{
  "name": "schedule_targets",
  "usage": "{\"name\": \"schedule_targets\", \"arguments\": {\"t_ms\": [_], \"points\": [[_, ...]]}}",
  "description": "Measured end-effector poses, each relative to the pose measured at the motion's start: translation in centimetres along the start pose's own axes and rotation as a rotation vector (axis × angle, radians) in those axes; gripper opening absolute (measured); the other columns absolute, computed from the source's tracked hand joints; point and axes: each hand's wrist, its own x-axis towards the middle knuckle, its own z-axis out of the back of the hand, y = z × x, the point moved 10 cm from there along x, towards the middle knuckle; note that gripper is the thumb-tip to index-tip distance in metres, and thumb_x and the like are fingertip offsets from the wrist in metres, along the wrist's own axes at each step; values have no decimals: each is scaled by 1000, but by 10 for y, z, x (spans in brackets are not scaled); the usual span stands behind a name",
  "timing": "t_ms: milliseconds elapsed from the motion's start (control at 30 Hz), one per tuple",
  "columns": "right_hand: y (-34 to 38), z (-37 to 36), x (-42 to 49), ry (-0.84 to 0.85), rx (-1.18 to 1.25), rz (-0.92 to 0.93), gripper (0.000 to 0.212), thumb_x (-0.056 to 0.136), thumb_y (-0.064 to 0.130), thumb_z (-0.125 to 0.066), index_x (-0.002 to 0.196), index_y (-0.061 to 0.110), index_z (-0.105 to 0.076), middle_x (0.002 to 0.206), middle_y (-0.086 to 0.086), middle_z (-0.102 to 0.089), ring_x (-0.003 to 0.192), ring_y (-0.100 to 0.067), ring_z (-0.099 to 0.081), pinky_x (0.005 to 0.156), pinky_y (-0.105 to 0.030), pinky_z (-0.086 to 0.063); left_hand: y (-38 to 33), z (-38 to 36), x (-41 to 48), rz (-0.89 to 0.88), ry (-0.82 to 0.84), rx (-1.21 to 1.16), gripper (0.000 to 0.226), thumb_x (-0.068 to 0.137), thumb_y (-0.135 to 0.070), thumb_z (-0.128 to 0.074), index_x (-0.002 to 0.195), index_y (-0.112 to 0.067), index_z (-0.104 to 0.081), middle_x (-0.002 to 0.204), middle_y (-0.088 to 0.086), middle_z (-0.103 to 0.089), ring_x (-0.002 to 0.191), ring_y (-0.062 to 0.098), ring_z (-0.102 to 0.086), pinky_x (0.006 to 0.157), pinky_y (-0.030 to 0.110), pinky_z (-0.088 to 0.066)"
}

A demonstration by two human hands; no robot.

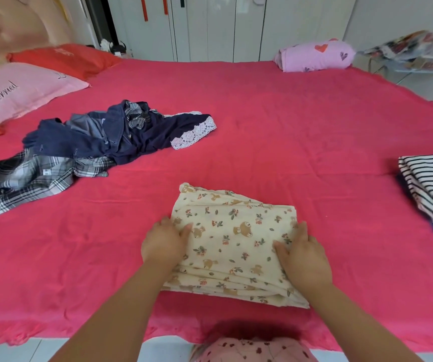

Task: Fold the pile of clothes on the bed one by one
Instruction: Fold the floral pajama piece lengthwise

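A cream garment (232,239) printed with bears and flowers lies folded into a rectangle on the pink bed (288,126), near its front edge. My left hand (164,241) grips its left edge, thumb on top and fingers tucked under. My right hand (305,257) grips its right edge the same way. A loose pile of unfolded clothes (90,142) lies further back on the left: dark navy pieces, one with white lace trim, and a grey plaid shirt (24,184).
A stack of folded clothes topped by a black-and-white striped piece (432,184) sits at the right edge. Pink and red pillows (19,87) lie at the far left, a lilac rolled bundle (317,56) at the far right corner. White wardrobe doors stand behind.
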Motion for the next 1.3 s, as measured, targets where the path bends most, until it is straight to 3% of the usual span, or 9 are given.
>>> {"name": "schedule_targets", "arguments": {"t_ms": [133, 300, 467, 567, 667, 767, 933, 1133, 1300], "points": [[-13, -5, -1, 49, 239, -226, 49, 86, 43, -59, 110, 1, -52, 92, -10, -64, 84, -29, -63, 69, -35, -49, 17, -2, 13, 194, 89, -298, 49, 91, -46, -47, 97, 2, -59, 74, 6, -58, 67, 22, -55, 57, 29, -41], [-7, -6, 7, 103, 384, -196, 27, 84, 36, -61, 97, 13, -53, 81, 4, -60, 71, -13, -56, 55, -26, -41, 3, -5, 25, 71, 144, -353, 33, 93, -36, -50, 90, -5, -58, 82, 10, -63, 74, 25, -56, 66, 35, -44], [-14, -2, 9, 221, 816, -305, 20, 85, 18, -65, 103, 11, -58, 92, -3, -65, 82, -17, -62, 69, -31, -52, -26, 26, 29, -49, 55, -323, 31, 94, -27, -50, 83, 1, -60, 73, 14, -62, 67, 27, -53, 59, 34, -36], [-20, 19, 10, 222, 995, -322, 23, 85, 12, -65, 107, 10, -58, 100, -9, -67, 87, -23, -66, 69, -34, -56, -61, 51, 28, -112, 26, -363, 30, 93, -25, -52, 77, -2, -61, 68, 13, -61, 62, 26, -52, 55, 33, -34], [-37, 53, 14, 172, 1126, -315, 21, 85, 10, -64, 106, 9, -59, 101, -12, -69, 89, -26, -68, 75, -40, -58, -113, 68, 26, -179, 21, -403, 25, 93, -28, -54, 79, -10, -63, 74, 11, -65, 71, 29, -57, 58, 34, -38], [-70, 97, 21, 75, 1173, -294, 22, 85, 11, -65, 107, 9, -60, 103, -12, -69, 93, -28, -68, 84, -47, -55, -179, 74, 21, -247, 37, -460, 21, 92, -30, -56, 82, -14, -64, 74, 3, -64, 70, 23, -56, 56, 31, -36], [-144, 182, 28, -179, 1160, -252, 13, 84, 18, -65, 97, 18, -62, 97, -7, -71, 90, -25, -69, 85, -48, -54, -308, 65, 7, -385, 95, -517, 16, 92, -29, -56, 90, -14, -63, 75, -1, -63, 70, 19, -56, 56, 29, -37], [-244, 261, 25, -532, 1130, -306, 8, 85, 23, -63, 93, 21, -62, 91, -2, -70, 87, -21, -67, 83, -47, -54, -498, 53, -25, -727, 118, -455, 16, 93, -28, -54, 90, -16, -64, 90, 6, -65, 90, 30, -60, 79, 40, -46], [-318, 281, 22, -876, 1179, -439, 6, 85, 27, -63, 90, 28, -61, 89, 2, -69, 87, -21, -65, 81, -44, -53, -628, 38, -48, -944, 54, -506, 31, 89, -27, -61, 116, -12, -63, 117, 7, -64, 108, 23, -56, 87, 27, -38]]}}
